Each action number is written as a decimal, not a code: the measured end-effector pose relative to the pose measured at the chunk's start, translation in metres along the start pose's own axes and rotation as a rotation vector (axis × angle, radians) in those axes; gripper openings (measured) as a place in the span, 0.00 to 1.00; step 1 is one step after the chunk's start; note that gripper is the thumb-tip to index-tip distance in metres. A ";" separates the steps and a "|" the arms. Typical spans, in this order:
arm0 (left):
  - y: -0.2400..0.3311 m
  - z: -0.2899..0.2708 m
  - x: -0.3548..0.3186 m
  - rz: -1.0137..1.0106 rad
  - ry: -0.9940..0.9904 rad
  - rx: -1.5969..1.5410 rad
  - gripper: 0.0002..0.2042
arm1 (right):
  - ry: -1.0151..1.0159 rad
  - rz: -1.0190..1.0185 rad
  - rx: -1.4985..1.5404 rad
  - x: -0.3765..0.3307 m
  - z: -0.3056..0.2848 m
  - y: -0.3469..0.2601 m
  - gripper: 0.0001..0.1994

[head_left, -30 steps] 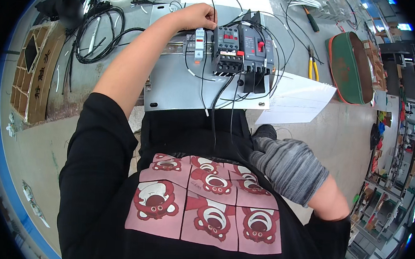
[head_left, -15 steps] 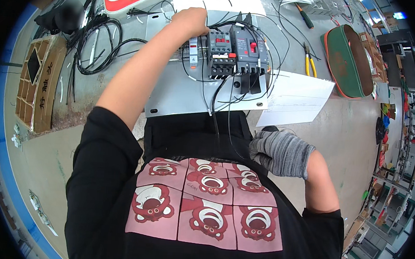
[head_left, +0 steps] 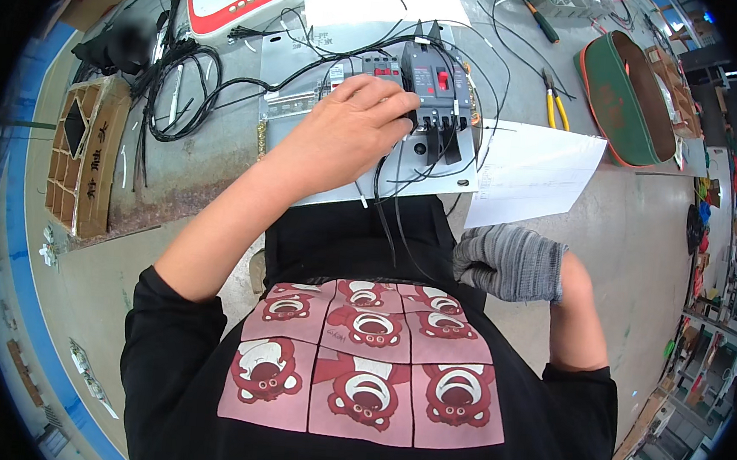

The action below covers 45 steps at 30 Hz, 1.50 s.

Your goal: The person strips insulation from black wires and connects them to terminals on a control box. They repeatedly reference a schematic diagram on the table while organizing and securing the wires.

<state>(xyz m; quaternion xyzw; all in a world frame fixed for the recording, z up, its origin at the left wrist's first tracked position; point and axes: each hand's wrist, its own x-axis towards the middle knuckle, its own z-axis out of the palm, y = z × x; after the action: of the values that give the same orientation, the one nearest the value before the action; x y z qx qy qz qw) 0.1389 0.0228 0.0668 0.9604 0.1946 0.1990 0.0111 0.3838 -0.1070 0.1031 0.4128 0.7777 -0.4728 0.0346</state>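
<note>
My bare left hand [head_left: 349,135] lies over the contactor [head_left: 382,67], fingers bent and their tips together at its lower right. A thin black wire [head_left: 400,181] runs down from those fingertips; whether they grip it is hidden. Right beside them stands the dark circuit breaker [head_left: 437,85] with a red toggle. Both devices sit on a grey metal mounting plate [head_left: 337,195] crossed by black wires. My right hand [head_left: 510,263], in a grey knitted glove, is curled closed by my right side, below a printed sheet [head_left: 535,173]. What it may hold does not show.
A black cable bundle [head_left: 174,135] loops at the left, near a divided cardboard box [head_left: 91,159]. At the back is a red-and-white device [head_left: 243,8]. Yellow-handled pliers [head_left: 557,106], a green-handled screwdriver [head_left: 543,24] and a green case [head_left: 625,98] lie right.
My left hand has come down and toward me, from the plate's far edge to the contactor's front. The black cable bundle now stretches across the plate's upper part. My right hand has barely moved.
</note>
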 end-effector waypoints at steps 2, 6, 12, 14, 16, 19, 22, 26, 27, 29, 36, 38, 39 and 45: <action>0.001 0.010 0.001 0.069 0.012 0.121 0.14 | 0.006 0.002 0.021 -0.003 -0.006 -0.002 0.05; 0.005 0.018 0.018 0.180 -0.189 0.373 0.10 | 0.090 0.036 0.078 -0.013 -0.016 -0.005 0.06; 0.022 0.041 0.017 0.270 -0.383 0.714 0.11 | 0.278 -0.039 0.019 -0.022 -0.049 -0.017 0.07; 0.025 0.048 0.013 0.266 -0.352 0.726 0.12 | 0.375 -0.105 -0.119 -0.021 -0.062 -0.020 0.08; 0.030 0.045 0.013 0.254 -0.426 0.734 0.14 | 0.389 -0.121 -0.132 -0.017 -0.074 -0.024 0.08; 0.033 0.047 0.007 0.219 -0.380 0.689 0.16 | 0.389 -0.125 -0.183 -0.010 -0.088 -0.028 0.06; 0.043 0.041 0.008 0.100 -0.470 0.526 0.19 | 0.374 -0.033 -0.150 0.004 -0.100 -0.029 0.07; 0.044 0.043 0.009 0.004 -0.448 0.406 0.23 | 0.439 -0.130 -0.211 0.021 -0.119 -0.028 0.07; 0.044 0.045 0.008 -0.010 -0.423 0.398 0.22 | 0.487 -0.139 -0.258 0.024 -0.121 -0.030 0.07; 0.044 0.049 0.006 -0.039 -0.373 0.383 0.21 | 0.583 -0.158 -0.352 0.031 -0.126 -0.037 0.07; 0.037 0.073 0.004 -0.133 -0.053 0.423 0.08 | 0.845 -0.050 -0.744 0.055 -0.151 -0.038 0.07; 0.040 0.072 0.008 -0.172 -0.073 0.378 0.07 | 0.931 -0.070 -0.900 0.067 -0.156 -0.027 0.07; 0.042 0.071 0.010 -0.191 -0.082 0.355 0.07 | 0.924 -0.062 -0.847 0.068 -0.153 -0.027 0.06; 0.046 0.068 0.012 -0.256 -0.094 0.425 0.06 | 0.948 -0.039 -0.698 0.081 -0.114 -0.036 0.07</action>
<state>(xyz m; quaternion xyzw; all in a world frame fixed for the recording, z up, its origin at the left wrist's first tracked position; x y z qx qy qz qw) 0.1926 -0.0118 0.0128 0.9169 0.3515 0.1055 -0.1567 0.3447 0.0221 0.1554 0.5291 0.8253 0.0467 -0.1918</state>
